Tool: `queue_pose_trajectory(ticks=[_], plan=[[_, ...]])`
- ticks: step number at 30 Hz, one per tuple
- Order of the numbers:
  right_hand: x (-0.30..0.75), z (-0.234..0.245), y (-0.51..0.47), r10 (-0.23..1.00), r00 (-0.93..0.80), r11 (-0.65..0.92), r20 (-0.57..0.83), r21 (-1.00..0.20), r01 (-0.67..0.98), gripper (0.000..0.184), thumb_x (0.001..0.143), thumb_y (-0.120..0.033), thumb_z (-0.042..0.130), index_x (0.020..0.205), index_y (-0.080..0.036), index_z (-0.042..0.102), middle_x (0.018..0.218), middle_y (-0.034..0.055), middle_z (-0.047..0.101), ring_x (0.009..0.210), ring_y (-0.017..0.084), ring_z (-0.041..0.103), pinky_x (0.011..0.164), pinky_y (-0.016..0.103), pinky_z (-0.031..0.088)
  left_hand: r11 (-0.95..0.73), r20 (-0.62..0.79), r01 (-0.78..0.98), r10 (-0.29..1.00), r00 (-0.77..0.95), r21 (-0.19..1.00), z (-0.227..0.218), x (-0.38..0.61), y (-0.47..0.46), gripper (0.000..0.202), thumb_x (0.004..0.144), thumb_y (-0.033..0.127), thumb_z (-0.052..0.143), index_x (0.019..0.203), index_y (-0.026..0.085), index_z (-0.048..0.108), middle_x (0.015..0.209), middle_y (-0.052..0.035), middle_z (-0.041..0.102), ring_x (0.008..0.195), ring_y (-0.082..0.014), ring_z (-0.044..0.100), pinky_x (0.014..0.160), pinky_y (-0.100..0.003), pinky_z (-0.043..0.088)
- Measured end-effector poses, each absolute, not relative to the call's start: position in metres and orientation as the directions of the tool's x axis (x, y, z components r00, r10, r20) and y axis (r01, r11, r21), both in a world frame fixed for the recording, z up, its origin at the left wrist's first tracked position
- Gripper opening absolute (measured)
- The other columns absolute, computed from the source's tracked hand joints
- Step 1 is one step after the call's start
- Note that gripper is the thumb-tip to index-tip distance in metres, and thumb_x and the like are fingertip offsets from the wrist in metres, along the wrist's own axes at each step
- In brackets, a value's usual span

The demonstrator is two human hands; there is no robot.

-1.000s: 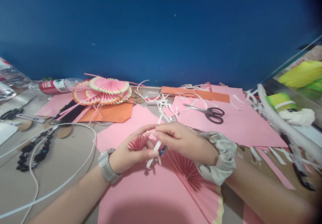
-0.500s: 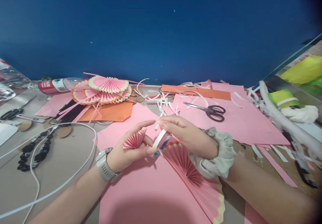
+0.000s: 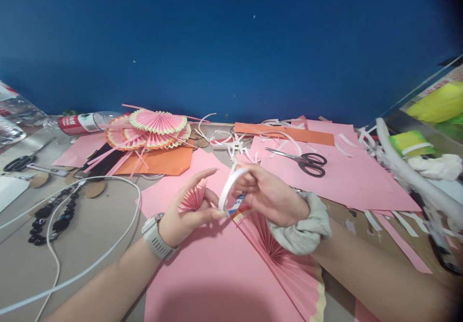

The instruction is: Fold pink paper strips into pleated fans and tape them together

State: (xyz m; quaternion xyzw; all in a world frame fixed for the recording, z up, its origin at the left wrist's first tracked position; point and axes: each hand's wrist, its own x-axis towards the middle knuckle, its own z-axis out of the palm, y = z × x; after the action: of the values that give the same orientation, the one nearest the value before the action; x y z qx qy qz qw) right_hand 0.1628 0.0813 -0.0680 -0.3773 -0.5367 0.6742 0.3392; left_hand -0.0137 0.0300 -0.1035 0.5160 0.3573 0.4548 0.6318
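My left hand [image 3: 188,211] is curled around pleated pink paper [image 3: 194,195], which shows between thumb and fingers. Its thumb tip also meets the lower edge of a white tape roll [image 3: 228,187] with blue print inside. On the other side of the roll, my right hand [image 3: 271,194] has bent fingers gripping it, partly inside the ring. Below my right wrist spreads a pink pleated paper fan [image 3: 278,264] with a pale yellow edge, partly covered by the hand. Under both hands lies a large pink paper sheet [image 3: 202,269].
Black-handled scissors [image 3: 313,164] lie on pink sheets at the right. Finished-looking paper rosettes [image 3: 157,121] sit at back left beside a bottle [image 3: 81,123]. White paper strips [image 3: 237,146] are scattered at the back. A white cable [image 3: 135,206] loops at left, near black beads [image 3: 61,223].
My right fingers have gone from stretched out above the tape roll to bent around it. The roll now stands more upright and shows more of its ring. The view has shifted slightly.
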Motion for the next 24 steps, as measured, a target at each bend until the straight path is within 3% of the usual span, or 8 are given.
queue_pose_trajectory(ticks=[3,6,9,11,13,18,21,24], plan=[[0.174,-0.059,0.09,0.944,-0.329,-0.02,-0.018,-1.0,-0.001,0.038,0.089,-0.047,0.027,0.059,-0.023,0.023,0.057,-0.0048,0.023,0.05,0.012,0.03,0.06,0.029,0.042,0.078,-0.021,-0.196,0.961,0.275,0.978,-0.105,-0.013,0.034,0.082,0.071,0.014,0.07,0.136,0.026,0.022,0.08,0.0017,0.063,0.055,-0.0074,0.055,0.058,-0.024,0.049],[0.194,-0.044,0.097,0.964,-0.102,0.263,0.244,-0.925,0.274,0.032,0.088,-0.049,0.036,0.068,-0.023,0.037,0.068,-0.001,0.039,0.063,0.015,0.04,0.065,0.03,0.037,0.127,-0.078,-0.217,0.972,0.221,0.968,-0.106,-0.013,0.036,0.078,0.076,0.013,0.065,0.136,0.029,0.018,0.102,-0.0038,0.06,0.079,-0.0117,0.059,0.066,-0.025,0.049],[0.212,-0.044,0.104,0.912,-0.181,0.373,0.367,-0.56,0.74,0.023,0.087,-0.04,0.042,0.075,-0.022,0.049,0.071,0.0015,0.051,0.064,0.017,0.044,0.063,0.03,0.032,0.23,-0.136,-0.363,0.954,0.267,0.903,-0.106,-0.013,0.039,0.047,0.078,0.013,0.06,0.118,0.026,0.038,0.12,-0.0078,0.052,0.081,-0.0122,0.059,0.056,-0.022,0.047],[0.218,-0.053,0.109,0.897,-0.282,0.387,0.341,-0.294,0.874,0.022,0.089,-0.035,0.038,0.077,-0.021,0.051,0.071,0.0033,0.056,0.064,0.018,0.048,0.06,0.03,0.031,0.274,-0.146,-0.416,0.939,0.313,0.867,-0.105,-0.014,0.041,0.024,0.08,0.015,0.058,0.101,0.02,0.047,0.119,-0.0091,0.054,0.075,-0.0111,0.06,0.055,-0.022,0.047],[0.22,-0.065,0.115,0.898,-0.318,0.389,0.303,-0.214,0.896,0.022,0.089,-0.032,0.038,0.075,-0.02,0.051,0.072,0.0053,0.057,0.065,0.019,0.049,0.059,0.031,0.031,0.289,-0.153,-0.421,0.932,0.329,0.86,-0.105,-0.016,0.042,0.014,0.083,0.019,0.056,0.096,0.017,0.05,0.111,-0.0102,0.059,0.078,-0.0129,0.061,0.061,-0.024,0.05],[0.218,-0.08,0.121,0.9,-0.385,0.423,0.206,-0.193,0.885,0.021,0.085,-0.03,0.045,0.071,-0.017,0.055,0.073,0.0083,0.059,0.068,0.022,0.053,0.062,0.033,0.034,0.333,-0.191,-0.394,0.915,0.356,0.857,-0.106,-0.018,0.042,0.028,0.085,0.023,0.053,0.111,0.016,0.044,0.098,-0.0118,0.064,0.086,-0.02,0.063,0.068,-0.035,0.054],[0.206,-0.074,0.108,0.876,-0.444,0.479,0.188,-0.244,0.843,0.026,0.086,-0.039,0.045,0.091,-0.017,0.058,0.092,0.0098,0.061,0.084,0.023,0.055,0.073,0.035,0.039,0.29,-0.141,-0.34,0.905,0.402,0.895,-0.109,-0.011,0.037,0.034,0.086,0.025,0.052,0.117,0.019,0.039,0.102,-0.0116,0.063,0.065,-0.0145,0.063,0.056,-0.032,0.053],[0.186,-0.065,0.087,0.741,-0.658,0.636,0.131,-0.451,0.627,0.036,0.085,-0.037,0.049,0.117,-0.02,0.046,0.11,0.0068,0.057,0.094,0.017,0.055,0.077,0.027,0.042,0.281,-0.116,-0.248,0.845,0.522,0.927,-0.112,-0.004,0.028,0.024,0.089,0.027,0.047,0.111,0.018,0.043,0.069,0.0005,0.062,0.042,-0.0071,0.051,0.052,-0.028,0.051]])
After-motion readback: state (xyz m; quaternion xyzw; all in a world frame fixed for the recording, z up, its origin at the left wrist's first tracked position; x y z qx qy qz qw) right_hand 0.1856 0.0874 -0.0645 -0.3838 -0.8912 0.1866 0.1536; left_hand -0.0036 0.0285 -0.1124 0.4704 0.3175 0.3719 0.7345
